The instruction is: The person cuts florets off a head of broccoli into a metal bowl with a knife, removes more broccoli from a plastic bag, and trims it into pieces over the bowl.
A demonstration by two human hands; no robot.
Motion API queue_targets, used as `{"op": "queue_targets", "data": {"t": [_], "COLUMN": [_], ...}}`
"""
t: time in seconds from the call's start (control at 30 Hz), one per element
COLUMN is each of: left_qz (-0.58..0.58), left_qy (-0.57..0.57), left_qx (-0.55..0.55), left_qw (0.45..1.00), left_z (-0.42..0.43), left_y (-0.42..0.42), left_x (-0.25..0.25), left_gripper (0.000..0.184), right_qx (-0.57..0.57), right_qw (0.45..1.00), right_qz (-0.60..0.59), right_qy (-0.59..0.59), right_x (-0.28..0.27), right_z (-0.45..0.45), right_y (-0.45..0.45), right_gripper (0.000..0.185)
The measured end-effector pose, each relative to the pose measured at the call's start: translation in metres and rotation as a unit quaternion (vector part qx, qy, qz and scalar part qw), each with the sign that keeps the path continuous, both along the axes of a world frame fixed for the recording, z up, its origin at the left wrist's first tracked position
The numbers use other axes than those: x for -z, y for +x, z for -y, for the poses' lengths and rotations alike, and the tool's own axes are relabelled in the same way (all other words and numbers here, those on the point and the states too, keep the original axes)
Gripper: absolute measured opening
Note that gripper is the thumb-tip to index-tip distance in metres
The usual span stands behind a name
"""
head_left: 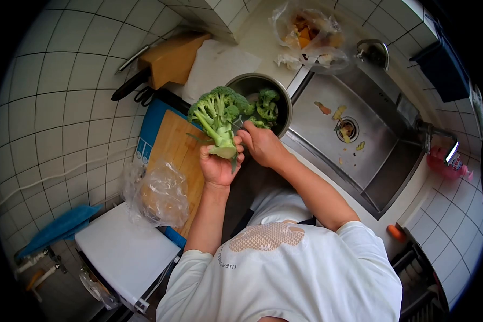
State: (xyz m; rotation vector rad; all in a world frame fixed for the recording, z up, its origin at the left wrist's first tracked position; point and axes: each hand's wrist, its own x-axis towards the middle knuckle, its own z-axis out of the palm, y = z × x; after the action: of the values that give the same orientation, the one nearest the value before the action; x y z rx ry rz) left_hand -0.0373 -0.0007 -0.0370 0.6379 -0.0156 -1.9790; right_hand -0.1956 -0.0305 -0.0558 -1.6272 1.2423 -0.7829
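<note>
My left hand (220, 165) is wrapped round the thick stalk of a large broccoli head (216, 110), held up with its pale cut end toward me. My right hand (263, 145) is closed close beside it, fingertips at the broccoli's right side. A thin greyish sliver shows at those fingertips, too small to name. Just beyond the hands, a metal pot (285, 110) holds several broccoli florets (267, 104). The wooden cutting board (169, 142) lies to the left, partly under a crumpled clear plastic bag (163, 193).
On the right is a steel sink (327, 129) with peel scraps around its drain (348, 129) and a faucet (440, 142) over its side. A plastic bag of food scraps (306, 35) stands at the back. A knife block (172, 56) with a black-handled knife (130, 85) is back left.
</note>
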Motion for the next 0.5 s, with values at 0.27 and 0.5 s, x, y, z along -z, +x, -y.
{"op": "queue_targets", "data": {"t": [0.27, 0.5], "left_qz": [0.027, 0.045], "left_qy": [0.029, 0.023], "left_qx": [-0.018, -0.002], "left_qw": [0.999, 0.999], "left_z": [0.007, 0.006], "left_y": [-0.004, -0.004], "left_x": [-0.007, -0.011], "left_gripper": [0.055, 0.053], "right_qx": [0.013, 0.029], "right_qw": [0.999, 1.000], "right_qz": [-0.028, 0.012], "right_qy": [-0.012, -0.001], "right_x": [-0.002, 0.003], "right_z": [0.005, 0.008], "right_y": [0.002, 0.001], "right_gripper": [0.025, 0.027]}}
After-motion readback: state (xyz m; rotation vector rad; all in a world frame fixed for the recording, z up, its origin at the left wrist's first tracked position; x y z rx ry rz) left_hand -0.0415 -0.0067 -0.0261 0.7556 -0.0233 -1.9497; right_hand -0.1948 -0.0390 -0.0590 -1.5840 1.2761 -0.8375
